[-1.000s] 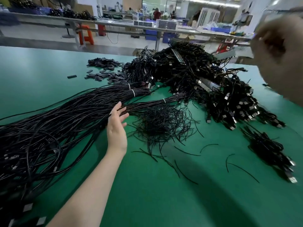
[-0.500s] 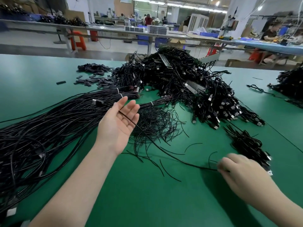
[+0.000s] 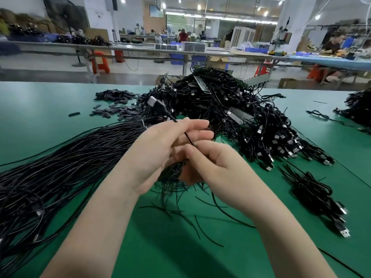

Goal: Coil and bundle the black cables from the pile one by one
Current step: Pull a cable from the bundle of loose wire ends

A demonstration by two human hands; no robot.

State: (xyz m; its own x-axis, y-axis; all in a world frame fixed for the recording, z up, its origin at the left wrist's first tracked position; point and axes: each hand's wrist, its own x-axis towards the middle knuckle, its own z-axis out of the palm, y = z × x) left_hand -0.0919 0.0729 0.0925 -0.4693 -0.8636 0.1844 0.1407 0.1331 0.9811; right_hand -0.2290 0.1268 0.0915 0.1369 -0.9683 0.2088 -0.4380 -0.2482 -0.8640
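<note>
A single black cable (image 3: 188,137) runs across the fingers of my left hand (image 3: 160,149), its USB plug (image 3: 154,102) sticking up past the fingertips. My right hand (image 3: 216,163) is against the left one and pinches the same cable just below the left fingers. The cable trails down from the right hand and off across the green table (image 3: 200,253) toward the lower right. To the left lies a long sheaf of straight black cables (image 3: 60,169). A big heap of coiled, bundled cables (image 3: 230,109) rises behind my hands.
Short black twist ties (image 3: 180,199) lie scattered under and in front of my hands. A small bundle of cables (image 3: 313,189) sits at the right. Dark flat pieces (image 3: 118,103) are spread at the back left. Another cable heap (image 3: 359,105) is at the far right edge.
My right hand came up from the table at the lower right to meet the left hand. The left hand's fingers have closed around the cable, and the plug end now stands above them.
</note>
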